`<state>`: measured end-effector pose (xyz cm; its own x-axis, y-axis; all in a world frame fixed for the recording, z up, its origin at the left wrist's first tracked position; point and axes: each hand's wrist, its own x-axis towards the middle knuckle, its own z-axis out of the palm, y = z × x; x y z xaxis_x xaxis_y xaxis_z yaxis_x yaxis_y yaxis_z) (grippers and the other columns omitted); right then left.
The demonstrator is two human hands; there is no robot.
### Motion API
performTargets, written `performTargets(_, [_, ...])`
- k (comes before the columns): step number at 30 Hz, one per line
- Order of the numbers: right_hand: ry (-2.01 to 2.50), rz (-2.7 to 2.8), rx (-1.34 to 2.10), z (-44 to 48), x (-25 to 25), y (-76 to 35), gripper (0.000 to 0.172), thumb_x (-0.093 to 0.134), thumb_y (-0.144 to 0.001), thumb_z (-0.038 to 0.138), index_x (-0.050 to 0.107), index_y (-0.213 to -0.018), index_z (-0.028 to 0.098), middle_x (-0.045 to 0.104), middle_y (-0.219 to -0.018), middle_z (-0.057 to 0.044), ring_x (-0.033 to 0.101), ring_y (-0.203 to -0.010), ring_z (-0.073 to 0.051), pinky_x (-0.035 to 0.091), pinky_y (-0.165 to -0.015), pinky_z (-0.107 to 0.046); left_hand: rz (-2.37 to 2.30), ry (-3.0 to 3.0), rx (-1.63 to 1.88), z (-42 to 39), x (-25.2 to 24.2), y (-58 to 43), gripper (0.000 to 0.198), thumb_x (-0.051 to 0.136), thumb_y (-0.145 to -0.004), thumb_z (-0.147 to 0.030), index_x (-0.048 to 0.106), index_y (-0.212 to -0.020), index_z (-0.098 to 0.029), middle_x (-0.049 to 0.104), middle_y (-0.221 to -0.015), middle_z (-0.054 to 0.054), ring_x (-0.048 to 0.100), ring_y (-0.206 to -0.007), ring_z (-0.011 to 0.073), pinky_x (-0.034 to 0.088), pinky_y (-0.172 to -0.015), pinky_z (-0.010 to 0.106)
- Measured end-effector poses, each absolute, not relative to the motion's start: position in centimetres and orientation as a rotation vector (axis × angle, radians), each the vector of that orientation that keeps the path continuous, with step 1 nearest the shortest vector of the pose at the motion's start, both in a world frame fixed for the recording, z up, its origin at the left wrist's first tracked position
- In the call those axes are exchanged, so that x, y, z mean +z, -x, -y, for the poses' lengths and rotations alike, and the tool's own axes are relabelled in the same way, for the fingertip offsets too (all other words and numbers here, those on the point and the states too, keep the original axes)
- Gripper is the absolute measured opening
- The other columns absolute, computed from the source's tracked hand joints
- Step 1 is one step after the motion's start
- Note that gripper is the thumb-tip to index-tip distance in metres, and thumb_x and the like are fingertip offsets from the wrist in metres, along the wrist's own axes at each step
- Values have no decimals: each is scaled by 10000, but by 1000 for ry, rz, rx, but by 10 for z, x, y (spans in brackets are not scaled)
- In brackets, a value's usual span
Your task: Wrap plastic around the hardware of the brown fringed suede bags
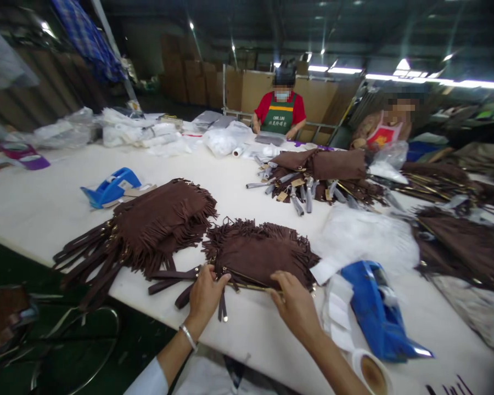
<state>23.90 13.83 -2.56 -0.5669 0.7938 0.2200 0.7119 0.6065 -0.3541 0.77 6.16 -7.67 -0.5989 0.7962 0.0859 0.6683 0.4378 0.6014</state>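
A brown fringed pouch (255,252) lies in front of me on the white table, its gold-toned zipper edge towards me. At the left end of that edge, my left hand (208,291) pinches the pouch near a strap with metal fittings. My right hand (292,299) grips the same edge further right, fingers on top and thumb below. Dark wrist straps (175,280) and a short pull hang out beside my left hand. To the left is a pile of similar fringed pouches (160,219), their straps spread towards the table edge.
Blue tape dispensers stand behind the left pile (113,186) and at right (374,312), near a tape roll (370,373) and white paper labels (338,315). White wrapping (366,236) and more brown pouches (337,164) lie further right. Two co-workers (280,115) are across the table.
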Motion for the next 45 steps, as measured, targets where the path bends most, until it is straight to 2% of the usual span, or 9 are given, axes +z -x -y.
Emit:
performTargets(3, [1079, 2709, -30, -145, -44, -201, 357, 514, -875, 141, 523, -1229, 184, 588, -1205, -132, 539, -1061, -250, 445, -835, -355, -2348, -1351, 911, -64, -76, -1, 199, 535, -854, -341, 515, -988, -195, 641, -746, 16, 639, -710, 211, 417, -633, 286])
performTargets(7, [938, 2823, -115, -156, -50, -186, 257, 515, -831, 40, 596, -1035, 173, 635, -940, -95, 556, -879, -229, 437, -746, -324, -2224, -1505, 882, -65, -65, 17, 63, 520, -863, -252, 564, -864, -208, 638, -686, 1, 629, -677, 189, 407, -621, 269])
performTargets(10, [892, 2834, -124, -159, -40, -191, 175, 498, -844, 40, 592, -884, 183, 610, -845, -74, 544, -805, -211, 424, -712, -306, -2231, -1556, 905, -56, -57, 32, 123, 458, -893, -237, 578, -886, -209, 649, -793, 28, 623, -775, 203, 439, -702, 299])
performTargets(14, [920, 2756, -106, -159, -32, -199, 194, 447, -894, 73, 581, -986, 178, 606, -890, -75, 546, -844, -198, 421, -759, -295, -2384, -1680, 823, -26, -60, 36, 197, 500, -887, -263, 548, -1064, -193, 600, -1021, 84, 552, -1003, 254, 421, -882, 384])
performTargets(21, [913, 2726, 16, -150, -36, -193, 263, 463, -869, 39, 592, -1048, 183, 620, -902, -61, 559, -856, -188, 440, -752, -275, -2525, -1793, 495, 5, -82, 39, 253, 429, -899, -123, 561, -1109, -176, 584, -1007, 86, 536, -976, 251, 428, -885, 391])
performTargets(28, [865, 2691, 122, -142, -23, -201, 246, 457, -896, 69, 568, -1090, 172, 615, -979, -77, 557, -926, -207, 462, -823, -305, -2332, -1502, 1075, 14, -53, 33, 222, 456, -911, -237, 575, -1093, -193, 586, -1127, 96, 534, -1099, 253, 411, -961, 394])
performTargets(33, [850, 2666, 136, -138, -25, -202, 276, 434, -900, 62, 563, -1118, 171, 620, -1017, -89, 562, -956, -218, 473, -841, -326, -1728, -782, 1368, -21, -40, -9, 338, 526, -872, -460, 602, -1060, -189, 663, -1011, 80, 650, -898, 217, 496, -715, 295])
performTargets(38, [796, 2589, 149, -139, -20, -209, 261, 412, -916, 89, 560, -1115, 172, 624, -1030, -94, 575, -967, -217, 484, -846, -343, -1293, -477, 1498, -46, -42, -15, 494, 493, -831, -610, 594, -973, -148, 671, -866, 75, 620, -565, 135, 417, -489, 228])
performTargets(45, [842, 2488, 182, -146, -19, -209, 230, 402, -937, 142, 563, -1095, 189, 628, -999, -92, 589, -938, -225, 490, -824, -356, -1844, -816, 1401, -39, -59, 24, 286, 526, -836, -380, 653, -971, -162, 706, -844, 44, 638, -653, 192, 480, -628, 299])
